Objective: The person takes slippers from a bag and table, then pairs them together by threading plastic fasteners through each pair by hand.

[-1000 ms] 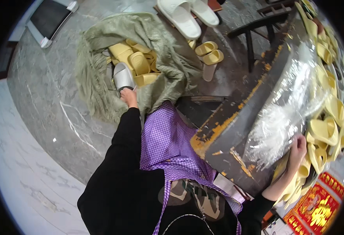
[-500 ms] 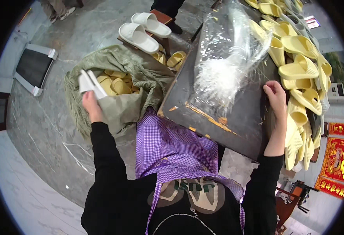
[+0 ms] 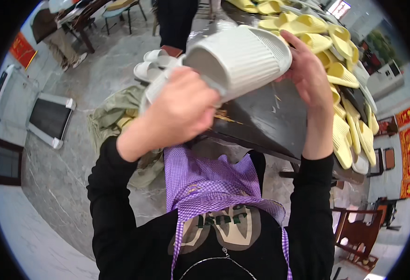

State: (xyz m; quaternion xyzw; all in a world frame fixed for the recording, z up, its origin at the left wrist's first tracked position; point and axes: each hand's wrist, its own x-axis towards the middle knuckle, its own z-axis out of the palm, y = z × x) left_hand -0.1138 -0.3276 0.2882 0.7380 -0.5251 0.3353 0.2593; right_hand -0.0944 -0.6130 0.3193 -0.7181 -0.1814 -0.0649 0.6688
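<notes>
A white ribbed slipper (image 3: 247, 60) is held up over the dark table, with its foot opening toward my left hand. My left hand (image 3: 181, 102) is closed at its heel side, the fingers partly blurred and curled in. At the toe end my right hand (image 3: 307, 70) grips the rim, with one finger stretched along the edge and the others partly hidden. Rows of yellow slippers (image 3: 307, 24) lie on the table (image 3: 279, 128) beyond and beside my right hand. A green woven sack (image 3: 111, 109), partly covered by my left arm, has yellow slippers inside.
Another pair of white slippers (image 3: 151, 67) rests on a small stool behind the sack. A treadmill-like black and white machine (image 3: 51, 119) stands on the floor at left. A person in dark trousers (image 3: 174, 23) is at the far side; another person (image 3: 55, 32) is at far left.
My left hand has come up from beside the sack with the white slipper, now over the table. My right hand has left the table edge and taken the toe end. The view has tilted up.
</notes>
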